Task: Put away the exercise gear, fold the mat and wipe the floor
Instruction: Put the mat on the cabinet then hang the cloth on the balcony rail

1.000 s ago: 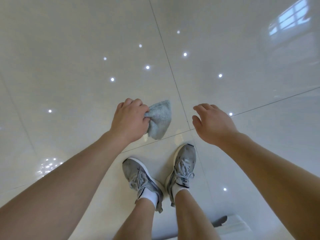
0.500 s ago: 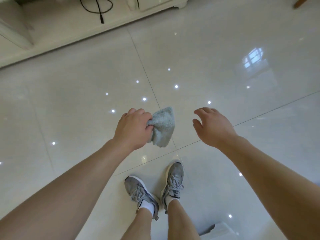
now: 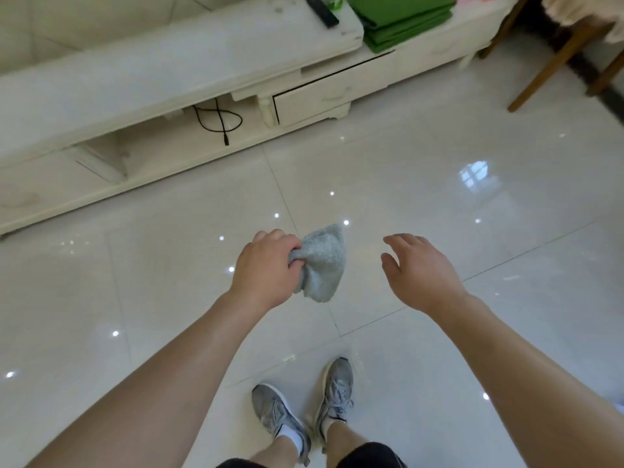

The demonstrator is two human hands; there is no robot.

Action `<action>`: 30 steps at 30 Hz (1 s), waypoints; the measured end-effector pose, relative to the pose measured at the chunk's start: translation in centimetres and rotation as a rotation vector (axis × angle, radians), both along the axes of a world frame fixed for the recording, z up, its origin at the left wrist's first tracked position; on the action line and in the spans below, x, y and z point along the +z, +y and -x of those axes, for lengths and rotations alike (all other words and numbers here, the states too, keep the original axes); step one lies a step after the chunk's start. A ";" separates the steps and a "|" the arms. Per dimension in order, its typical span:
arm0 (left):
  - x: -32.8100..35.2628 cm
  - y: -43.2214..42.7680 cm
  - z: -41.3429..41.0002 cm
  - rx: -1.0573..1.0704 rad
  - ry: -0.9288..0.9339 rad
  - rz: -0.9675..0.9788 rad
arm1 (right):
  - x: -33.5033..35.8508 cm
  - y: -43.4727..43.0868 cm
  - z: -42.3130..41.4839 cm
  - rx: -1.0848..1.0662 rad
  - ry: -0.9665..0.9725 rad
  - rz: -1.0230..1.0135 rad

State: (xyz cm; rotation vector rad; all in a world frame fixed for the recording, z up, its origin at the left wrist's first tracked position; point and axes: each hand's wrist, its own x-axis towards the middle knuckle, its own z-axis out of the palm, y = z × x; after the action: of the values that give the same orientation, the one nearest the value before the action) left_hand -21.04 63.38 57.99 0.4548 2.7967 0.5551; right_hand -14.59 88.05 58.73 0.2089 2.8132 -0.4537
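My left hand (image 3: 266,268) is closed around a bunched grey cloth (image 3: 322,263), which hangs from my fist above the glossy white tiled floor (image 3: 422,184). To the right of the cloth, and apart from it, my right hand (image 3: 417,268) hovers with its fingers spread and holds nothing. A folded green mat (image 3: 400,18) lies on top of the low white cabinet (image 3: 169,65) at the far side of the room. My two grey sneakers (image 3: 304,410) stand on the tiles below my hands.
A black remote (image 3: 322,11) rests on the cabinet top left of the mat. A black cable (image 3: 217,119) dangles in the cabinet's open shelf. Wooden chair legs (image 3: 553,62) stand at the upper right.
My view has tilted up from the floor, so the cabinet, green mat and chair legs have come into sight. Both hands keep the same pose, the cloth still in the left.
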 end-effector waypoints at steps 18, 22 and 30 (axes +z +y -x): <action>21.2 4.3 3.7 0.004 0.209 -0.119 | 21.5 3.8 1.5 -0.076 0.175 -0.058; 25.0 5.4 3.8 0.003 0.221 -0.151 | 26.1 4.6 1.1 -0.089 0.206 -0.093; 31.0 7.7 5.2 -0.015 0.303 -0.203 | 33.2 6.5 1.5 -0.118 0.255 -0.166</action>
State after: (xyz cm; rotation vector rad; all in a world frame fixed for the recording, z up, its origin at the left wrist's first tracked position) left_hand -26.20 71.05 89.03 0.6499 3.0304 0.8352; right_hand -16.11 94.54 91.92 0.3782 3.1033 -0.2888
